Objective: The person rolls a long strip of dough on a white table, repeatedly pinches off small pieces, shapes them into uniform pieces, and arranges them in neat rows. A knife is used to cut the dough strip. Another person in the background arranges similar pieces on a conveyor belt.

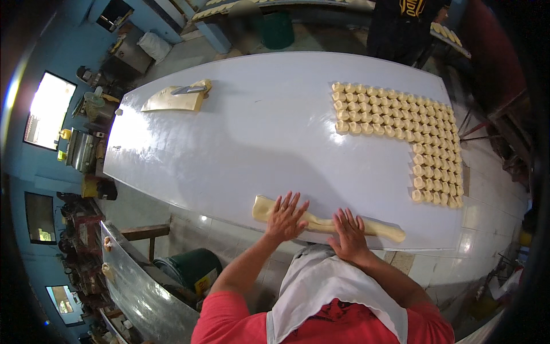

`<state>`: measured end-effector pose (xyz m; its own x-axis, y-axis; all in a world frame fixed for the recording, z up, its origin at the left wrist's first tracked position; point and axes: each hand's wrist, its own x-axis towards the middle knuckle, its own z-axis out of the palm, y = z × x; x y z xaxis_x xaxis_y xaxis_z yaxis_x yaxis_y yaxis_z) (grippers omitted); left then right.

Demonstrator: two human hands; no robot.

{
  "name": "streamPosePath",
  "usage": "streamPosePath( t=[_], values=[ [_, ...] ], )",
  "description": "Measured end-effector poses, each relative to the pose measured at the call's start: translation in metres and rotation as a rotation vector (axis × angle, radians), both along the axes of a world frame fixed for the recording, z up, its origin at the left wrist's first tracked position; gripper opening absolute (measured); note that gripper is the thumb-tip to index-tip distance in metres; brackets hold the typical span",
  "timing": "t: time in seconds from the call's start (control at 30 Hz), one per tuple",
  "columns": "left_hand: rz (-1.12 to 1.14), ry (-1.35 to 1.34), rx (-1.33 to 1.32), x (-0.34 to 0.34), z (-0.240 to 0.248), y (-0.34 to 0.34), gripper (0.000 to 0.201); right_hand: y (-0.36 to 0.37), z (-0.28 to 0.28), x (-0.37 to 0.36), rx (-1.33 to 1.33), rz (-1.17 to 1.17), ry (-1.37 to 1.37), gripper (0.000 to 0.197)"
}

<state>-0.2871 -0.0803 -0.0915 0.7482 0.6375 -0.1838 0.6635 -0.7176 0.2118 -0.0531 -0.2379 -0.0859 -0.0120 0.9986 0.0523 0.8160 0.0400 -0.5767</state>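
Along the near edge of the white table lies a long roll of pale dough [378, 229], thicker at its left end and narrower around the middle. My left hand [286, 218] rests flat on the thick left part with its fingers spread. Further right, my right hand [348, 233] lies on the roll, palm down, fingers stretched out. Several rows of small cut dough pieces [395, 109] stand close together in an L shape at the table's right. At the far left sits a flat slab of dough [172, 100] with a metal-bladed tool [188, 90] on top.
The white tabletop [258, 143] reaches away from me. A metal-topped table [143, 304] and a green bin [192, 269] stand at the lower left. Beyond the far edge are another person [401, 28] in dark clothes and a green container [277, 31].
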Motion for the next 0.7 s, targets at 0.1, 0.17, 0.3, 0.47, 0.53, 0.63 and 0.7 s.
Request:
streamPosePath(
  t=[0.1, 0.17, 0.3, 0.47, 0.53, 0.63, 0.7],
  values=[
    [0.169, 0.004, 0.015, 0.023, 0.007, 0.059, 0.059, 0.061, 0.011, 0.010, -0.083, -0.003, -0.274, 0.083],
    [0.380, -0.237, 0.216, 0.035, 0.010, 0.099, 0.059, 0.107, 0.014, 0.027, -0.141, -0.276, -0.305, 0.083],
    [0.401, -0.336, 0.209, 0.008, 0.007, 0.114, 0.060, 0.119, 0.014, 0.049, -0.144, -0.441, -0.355, 0.078],
    [0.167, -0.097, 0.116, -0.081, 0.000, -0.026, 0.064, -0.005, 0.021, 0.018, -0.227, -0.318, -0.349, 0.069],
    [0.144, -0.012, 0.123, -0.099, 0.008, -0.039, 0.060, -0.057, 0.022, 0.015, -0.254, -0.231, -0.349, 0.066],
    [0.101, -0.060, 0.353, -0.100, -0.026, 0.018, 0.060, -0.058, 0.023, 0.040, -0.168, -0.142, -0.345, 0.066],
    [0.312, 0.051, 0.132, -0.061, -0.004, 0.094, 0.062, -0.011, 0.025, 0.078, -0.167, -0.141, -0.333, 0.065]
  ],
)
